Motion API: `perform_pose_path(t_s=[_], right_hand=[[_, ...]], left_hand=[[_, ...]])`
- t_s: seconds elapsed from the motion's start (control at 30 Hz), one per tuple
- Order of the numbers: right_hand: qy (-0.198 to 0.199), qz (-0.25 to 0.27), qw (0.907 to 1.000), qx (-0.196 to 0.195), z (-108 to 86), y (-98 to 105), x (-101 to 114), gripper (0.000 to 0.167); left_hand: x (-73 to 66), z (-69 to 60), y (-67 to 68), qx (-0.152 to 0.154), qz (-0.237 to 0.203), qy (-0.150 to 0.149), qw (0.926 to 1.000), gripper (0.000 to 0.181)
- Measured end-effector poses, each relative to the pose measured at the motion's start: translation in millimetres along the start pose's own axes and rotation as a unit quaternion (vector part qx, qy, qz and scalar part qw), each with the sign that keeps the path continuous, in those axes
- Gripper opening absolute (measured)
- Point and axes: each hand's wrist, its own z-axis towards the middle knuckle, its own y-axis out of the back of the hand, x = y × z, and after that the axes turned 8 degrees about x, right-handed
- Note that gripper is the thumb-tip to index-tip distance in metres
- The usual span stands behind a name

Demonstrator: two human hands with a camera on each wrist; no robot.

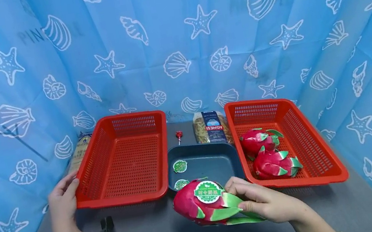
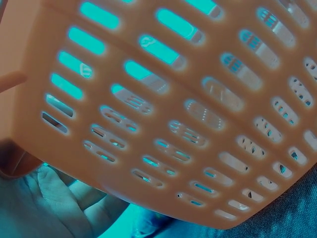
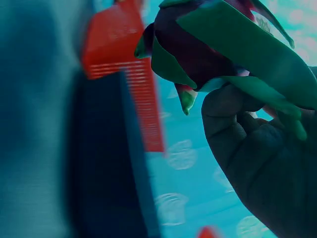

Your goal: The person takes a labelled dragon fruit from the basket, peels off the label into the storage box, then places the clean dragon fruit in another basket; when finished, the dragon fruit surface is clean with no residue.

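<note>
My right hand [image 1: 263,201] pinches the green leaf tips of a pink dragon fruit [image 1: 193,205], held up in front of the dark blue tray [image 1: 210,149]. A round green-and-white sticker shows on this fruit. In the right wrist view, the thumb and fingers close on the leaves of the dragon fruit [image 3: 198,49]. My left hand [image 1: 62,200] grips the left rim of the left red basket [image 1: 166,152], whose inside is bare. In the left wrist view, some fingers of the left hand [image 2: 64,203] are hidden behind the basket's slotted wall [image 2: 163,104].
Two more dragon fruits [image 1: 277,164] lie in the right red basket [image 1: 312,144]. Two round stickers [image 1: 180,166] show inside the tray. Behind it are a red lollipop [image 1: 179,135] and a pasta bag [image 1: 211,127]. Another bag [image 1: 79,150] stands behind the left basket.
</note>
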Motion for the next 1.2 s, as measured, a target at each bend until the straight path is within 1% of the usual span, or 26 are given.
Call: perform_pose_path(t_s=[0.07, 0.27, 0.4, 0.5, 0.53, 0.6, 0.67, 0.7, 0.73, 0.8, 0.87, 0.93, 1.0, 1.07, 1.13, 1.17, 1.2], right_hand=[[-0.019, 0.007, 0.9998, 0.008, 0.9, -4.6, -13.1, 0.02], [-0.042, -0.005, 0.9988, 0.026, 5.7, -9.4, -49.0, 0.015], [-0.03, -0.003, 0.999, 0.034, 5.9, -4.7, -66.0, 0.015], [-0.031, -0.003, 0.999, 0.033, 3.7, -1.7, -70.9, 0.015], [-0.038, -0.007, 0.9988, 0.031, 2.5, -1.5, -70.9, 0.014], [-0.057, -0.011, 0.998, 0.026, -0.2, -2.1, -70.0, 0.012], [-0.071, -0.008, 0.9972, 0.02, -2.9, -3.5, -69.1, 0.012], [-0.078, -0.002, 0.9968, 0.018, -3.9, -4.5, -68.7, 0.012], [-0.081, 0.002, 0.9966, 0.016, -4.8, -5.7, -68.5, 0.013], [-0.087, 0.01, 0.9961, 0.01, -6.1, -8.2, -68.3, 0.014], [-0.089, 0.008, 0.996, 0.0, -7.0, -10.8, -68.2, 0.015], [-0.09, -0.013, 0.9958, -0.014, -7.8, -13.4, -68.3, 0.014], [-0.088, -0.042, 0.9947, -0.032, -8.6, -16.0, -68.5, 0.012], [-0.082, -0.073, 0.9927, -0.051, -9.4, -18.7, -69.1, 0.012], [-0.071, -0.103, 0.9899, -0.066, -10.2, -21.3, -69.7, 0.011], [-0.066, -0.114, 0.9886, -0.073, -10.5, -22.3, -69.9, 0.011], [-0.059, -0.127, 0.987, -0.08, -11.0, -23.3, -70.2, 0.012]], left_hand=[[-0.8, -0.2, -0.2, 0.003, 0.004, 0.0, 1.0, 0.052], [-1.0, 0.0, -1.0, 0.002, 0.001, 0.004, 1.0, 0.053], [-0.9, 0.9, 0.1, -0.001, -0.009, 0.005, 0.9999, 0.053], [-0.5, 2.1, 1.9, -0.001, -0.011, 0.003, 0.9999, 0.054], [-0.3, 2.1, 2.5, 0.001, -0.004, 0.003, 1.0, 0.054], [-0.1, 2.7, 4.3, 0.01, 0.024, 0.001, 0.9997, 0.055], [-1.6, 2.6, 7.0, 0.025, 0.064, -0.006, 0.9976, 0.057], [-3.1, 2.0, 8.6, 0.033, 0.092, -0.013, 0.9951, 0.057], [-5.6, 0.7, 9.9, 0.041, 0.119, -0.019, 0.9919, 0.058], [-12.6, -2.7, 12.6, 0.05, 0.168, -0.041, 0.9837, 0.058], [-22.2, -9.1, 13.1, 0.044, 0.213, -0.072, 0.9735, 0.056], [-33.6, -18.3, 10.8, 0.03, 0.243, -0.108, 0.9635, 0.053], [-45.4, -29.8, 6.1, 0.005, 0.264, -0.157, 0.9518, 0.049], [-56.2, -43.3, -0.6, -0.019, 0.269, -0.217, 0.9381, 0.045], [-65.6, -58.5, -9.6, -0.039, 0.267, -0.292, 0.9177, 0.04], [-69.7, -67.1, -14.8, -0.041, 0.257, -0.329, 0.908, 0.039], [-72.9, -75.5, -20.7, -0.04, 0.251, -0.365, 0.8957, 0.039]])
